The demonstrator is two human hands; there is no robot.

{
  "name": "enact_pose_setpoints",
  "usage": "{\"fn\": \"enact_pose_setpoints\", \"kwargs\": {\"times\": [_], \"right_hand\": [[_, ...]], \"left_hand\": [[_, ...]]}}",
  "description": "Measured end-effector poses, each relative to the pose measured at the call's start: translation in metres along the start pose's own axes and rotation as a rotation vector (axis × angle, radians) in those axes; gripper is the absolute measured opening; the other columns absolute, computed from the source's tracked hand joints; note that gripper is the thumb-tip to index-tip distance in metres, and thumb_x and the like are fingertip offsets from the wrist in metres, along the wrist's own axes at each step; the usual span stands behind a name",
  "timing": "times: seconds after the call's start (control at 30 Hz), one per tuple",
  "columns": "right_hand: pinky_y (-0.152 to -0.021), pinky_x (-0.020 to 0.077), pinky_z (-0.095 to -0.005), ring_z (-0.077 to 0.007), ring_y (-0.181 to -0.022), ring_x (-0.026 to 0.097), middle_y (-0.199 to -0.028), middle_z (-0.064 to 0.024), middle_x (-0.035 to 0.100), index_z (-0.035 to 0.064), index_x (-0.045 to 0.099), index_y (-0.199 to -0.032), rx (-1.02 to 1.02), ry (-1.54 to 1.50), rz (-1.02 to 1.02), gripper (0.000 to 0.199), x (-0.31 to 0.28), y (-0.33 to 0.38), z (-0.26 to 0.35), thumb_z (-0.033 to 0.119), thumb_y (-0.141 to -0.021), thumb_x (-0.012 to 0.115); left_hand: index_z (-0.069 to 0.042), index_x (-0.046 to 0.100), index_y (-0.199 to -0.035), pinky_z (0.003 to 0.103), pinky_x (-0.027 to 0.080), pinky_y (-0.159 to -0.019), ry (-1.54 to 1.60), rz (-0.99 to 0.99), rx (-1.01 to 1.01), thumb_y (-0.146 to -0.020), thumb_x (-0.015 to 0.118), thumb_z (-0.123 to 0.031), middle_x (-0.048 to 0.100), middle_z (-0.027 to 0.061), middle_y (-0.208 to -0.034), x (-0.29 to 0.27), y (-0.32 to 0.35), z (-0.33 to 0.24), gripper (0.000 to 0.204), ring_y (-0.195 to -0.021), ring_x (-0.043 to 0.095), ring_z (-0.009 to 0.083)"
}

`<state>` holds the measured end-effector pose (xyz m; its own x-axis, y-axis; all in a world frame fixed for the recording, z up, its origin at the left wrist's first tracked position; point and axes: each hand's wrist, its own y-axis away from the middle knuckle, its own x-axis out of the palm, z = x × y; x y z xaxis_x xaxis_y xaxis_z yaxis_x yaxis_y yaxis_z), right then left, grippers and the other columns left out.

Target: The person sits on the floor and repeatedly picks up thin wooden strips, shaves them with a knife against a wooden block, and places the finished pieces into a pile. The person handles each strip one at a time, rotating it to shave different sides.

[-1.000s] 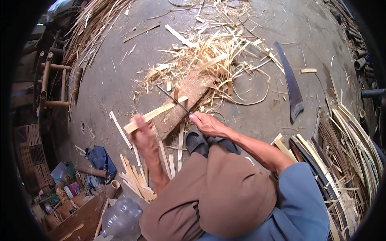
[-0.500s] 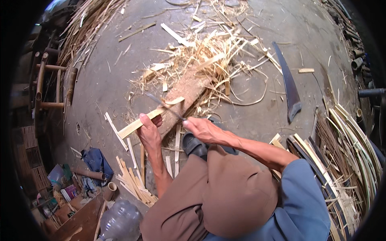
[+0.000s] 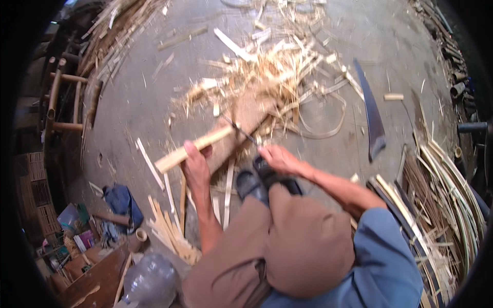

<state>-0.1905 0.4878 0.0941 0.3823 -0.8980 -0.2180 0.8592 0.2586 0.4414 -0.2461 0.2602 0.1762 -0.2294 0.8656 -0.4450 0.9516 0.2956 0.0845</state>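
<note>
Our left hand (image 3: 197, 165) has its fingers pinching a pale strip (image 3: 173, 158), which reaches over the brown block (image 3: 252, 109) on the floor (image 3: 128, 97). Our right hand (image 3: 281, 160) has its fingers curled around the near end of a dark blade (image 3: 247, 136) that crosses the strip's far end.

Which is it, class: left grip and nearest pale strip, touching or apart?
Touching: the head view shows the left grip holding the pale strip, thumb over it.

A dark, tapering metal saw (image 3: 370, 110) lies on the grey floor (image 3: 133, 128) near a small, pale rectangular wooden piece (image 3: 394, 96). At left are a brown bamboo frame (image 3: 55, 97), crumpled blue cloth (image 3: 123, 204) and a clear, rounded plastic bottle (image 3: 151, 280).
</note>
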Motion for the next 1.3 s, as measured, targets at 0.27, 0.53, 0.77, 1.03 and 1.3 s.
{"fn": "enact_pose_setpoints", "kwargs": {"times": [0.27, 0.53, 0.77, 1.03, 1.3], "right_hand": [[-0.067, 0.0459, -0.0554, -0.0505, -0.073, 0.059, -0.077, -0.0289, 0.061, 0.0020, 0.057, -0.094, -0.064, 0.153, -0.139, 0.043, 0.010, 0.003, -0.038, 0.042, -0.103, 0.045], [-0.071, 0.0448, -0.0487, -0.0363, -0.077, 0.059, -0.076, -0.0200, 0.060, 0.0008, 0.057, -0.089, 0.061, 0.078, 0.009, 0.050, 0.001, 0.013, -0.064, 0.046, -0.104, 0.039], [-0.063, 0.0429, -0.0427, -0.0239, -0.065, 0.053, -0.067, -0.0090, 0.050, 0.0028, 0.045, -0.088, 0.271, -0.209, 0.009, 0.046, 0.000, 0.033, -0.006, 0.045, -0.104, 0.038], [-0.066, 0.0421, -0.0553, -0.0512, -0.074, 0.057, -0.078, -0.0287, 0.058, 0.0035, 0.046, -0.101, -0.192, 0.058, -0.082, 0.033, 0.030, 0.031, 0.023, 0.037, -0.103, 0.046], [-0.063, 0.0419, -0.0568, -0.0520, -0.071, 0.057, -0.075, -0.0306, 0.060, 0.0020, 0.049, -0.096, -0.149, 0.155, -0.190, 0.035, 0.040, -0.007, -0.017, 0.036, -0.103, 0.046]], "left_hand": [[0.011, 0.063, -0.099, 0.036, 0.061, -0.066, -0.089, 0.028, 0.007, -0.106, 0.033, -0.038, 0.070, 0.0199, -0.081, 0.001, 0.005, -0.012, 0.057, -0.070, 0.072, 0.0269], [0.001, 0.051, -0.126, 0.034, 0.053, -0.087, -0.037, -0.261, 0.556, -0.103, 0.043, -0.020, 0.070, 0.0143, -0.094, 0.005, -0.043, 0.017, 0.032, -0.095, 0.067, 0.0242], [-0.008, 0.050, -0.124, 0.022, 0.038, -0.054, 1.104, -0.524, 0.103, -0.101, 0.056, -0.035, 0.050, -0.0003, -0.072, 0.013, -0.074, 0.024, 0.036, -0.062, 0.046, 0.0073], [-0.005, 0.053, -0.118, 0.022, 0.043, -0.064, 0.864, -0.556, 0.232, -0.106, 0.048, -0.032, 0.050, -0.0014, -0.080, 0.030, -0.052, 0.011, 0.030, -0.072, 0.049, 0.0082], [-0.007, 0.048, -0.102, 0.022, 0.036, -0.058, 0.902, -0.462, 0.297, -0.107, 0.043, -0.036, 0.041, -0.0022, -0.075, 0.031, -0.043, 0.024, 0.030, -0.064, 0.038, 0.0071]]}}
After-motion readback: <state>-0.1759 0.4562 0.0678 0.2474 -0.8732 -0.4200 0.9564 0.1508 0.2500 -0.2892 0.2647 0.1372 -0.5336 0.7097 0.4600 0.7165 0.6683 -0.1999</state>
